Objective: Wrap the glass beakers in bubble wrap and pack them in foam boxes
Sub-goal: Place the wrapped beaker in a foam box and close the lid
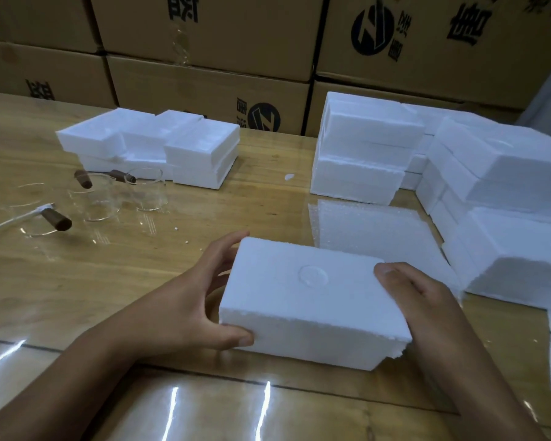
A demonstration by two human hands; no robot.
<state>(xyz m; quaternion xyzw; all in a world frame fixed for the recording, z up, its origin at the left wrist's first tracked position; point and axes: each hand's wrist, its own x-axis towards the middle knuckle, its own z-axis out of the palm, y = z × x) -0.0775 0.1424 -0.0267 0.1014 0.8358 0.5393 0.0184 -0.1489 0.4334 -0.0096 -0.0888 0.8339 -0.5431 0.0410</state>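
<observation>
Nearest, a closed white foam box (306, 300) sat at the near part of the wooden table (109, 281), held at both ends. The left hand (185, 307) gripped its left end, thumb on the near face and fingers curled round the far side. The right hand (427, 307) clasped the right end, thumb pressed on the top. Just behind the box lay a flat foam sheet (372, 230). Further left stood clear glass beakers (99, 198) with brown handles – well apart from the held box. Beyond were stacked foam boxes, a left pile (178, 148) and a right pile (360, 154) – and behind them a wall of cardboard cartons (220, 33).
</observation>
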